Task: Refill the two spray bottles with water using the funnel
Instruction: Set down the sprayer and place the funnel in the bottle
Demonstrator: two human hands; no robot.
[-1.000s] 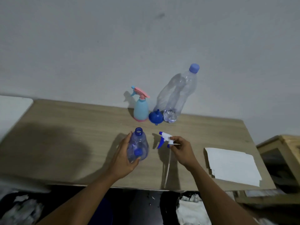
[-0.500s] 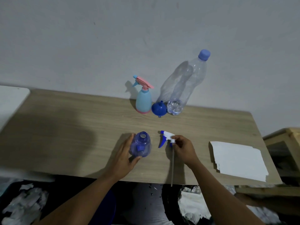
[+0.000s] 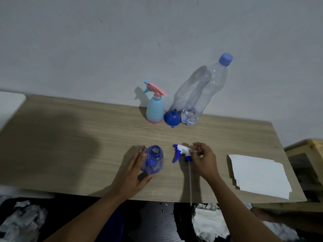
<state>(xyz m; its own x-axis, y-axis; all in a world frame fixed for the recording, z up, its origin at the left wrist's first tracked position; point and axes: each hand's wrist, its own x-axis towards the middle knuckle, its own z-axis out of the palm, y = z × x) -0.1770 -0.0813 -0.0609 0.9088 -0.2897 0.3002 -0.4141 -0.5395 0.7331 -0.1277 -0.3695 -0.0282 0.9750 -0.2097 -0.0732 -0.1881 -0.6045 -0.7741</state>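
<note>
A translucent blue spray bottle (image 3: 153, 162) stands on the wooden table (image 3: 87, 137) with its neck open and no cap. My left hand (image 3: 133, 172) cups its left side, fingers straight along it and thumb at its base. Its white-and-blue trigger head (image 3: 182, 151) lies on the table just right of it, the dip tube (image 3: 190, 182) running toward the front edge. My right hand (image 3: 204, 159) pinches the back of that head. At the wall stand a light-blue spray bottle with a pink trigger (image 3: 154, 109), a blue funnel (image 3: 172, 118) and a large clear water bottle (image 3: 204, 91) with a blue cap.
A stack of white paper (image 3: 258, 173) lies on the table's right end. A wooden crate (image 3: 305, 149) stands beyond the right edge and a white surface (image 3: 8, 103) beyond the left. Crumpled white material lies on the dark floor below.
The trigger head has come down to rest on the table beside the blue bottle. My left hand's fingers have straightened along the bottle. The view has tilted downward.
</note>
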